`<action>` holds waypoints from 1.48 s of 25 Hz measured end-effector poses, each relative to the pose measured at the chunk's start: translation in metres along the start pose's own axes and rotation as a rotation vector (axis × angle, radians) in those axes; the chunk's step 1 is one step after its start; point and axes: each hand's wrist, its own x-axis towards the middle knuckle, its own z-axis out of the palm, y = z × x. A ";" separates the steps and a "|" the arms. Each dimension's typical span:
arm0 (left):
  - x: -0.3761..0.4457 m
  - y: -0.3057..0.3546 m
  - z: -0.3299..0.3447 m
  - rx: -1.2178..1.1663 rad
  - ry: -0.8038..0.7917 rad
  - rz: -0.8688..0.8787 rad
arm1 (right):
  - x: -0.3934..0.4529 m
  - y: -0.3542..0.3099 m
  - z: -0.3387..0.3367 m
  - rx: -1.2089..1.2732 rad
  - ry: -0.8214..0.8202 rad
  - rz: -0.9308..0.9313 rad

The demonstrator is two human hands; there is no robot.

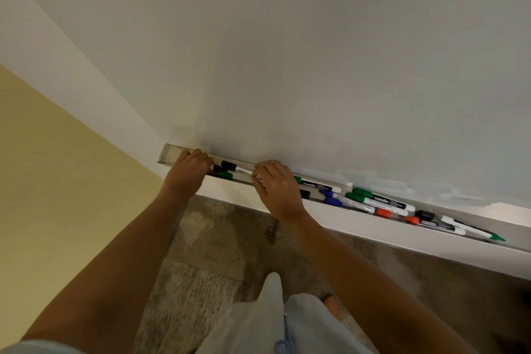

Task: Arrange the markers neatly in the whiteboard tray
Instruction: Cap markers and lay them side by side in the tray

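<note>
Left hand and right hand pinching ends of black-capped white plastic marker in metal tray; light, stiff, slick; best gripped mid-barrel.

Whiteboard: smooth, faintly glossy, smeared near bottom edge. Tray: matt grey metal by look. Markers: glossy plastic barrels, caps same. Floor: speckled, stone-like. My garment: pale woven cloth. Wall: matt paint.

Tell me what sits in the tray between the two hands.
Head view: between left hand and right hand, a black-capped marker spans the tray, a green cap beside it.
</note>
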 end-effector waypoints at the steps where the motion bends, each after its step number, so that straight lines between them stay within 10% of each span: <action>1: 0.000 0.000 -0.002 0.002 0.037 0.021 | -0.006 0.005 -0.008 0.005 0.006 0.022; 17: 0.013 0.203 -0.044 -0.637 0.206 0.216 | -0.158 0.142 -0.173 -0.188 0.374 0.663; 32: 0.022 0.305 -0.055 -0.998 0.111 0.180 | -0.171 0.181 -0.232 -0.324 -0.090 0.589; 37: 0.020 0.314 -0.050 -1.118 0.015 0.187 | -0.170 0.165 -0.228 -0.063 0.097 0.655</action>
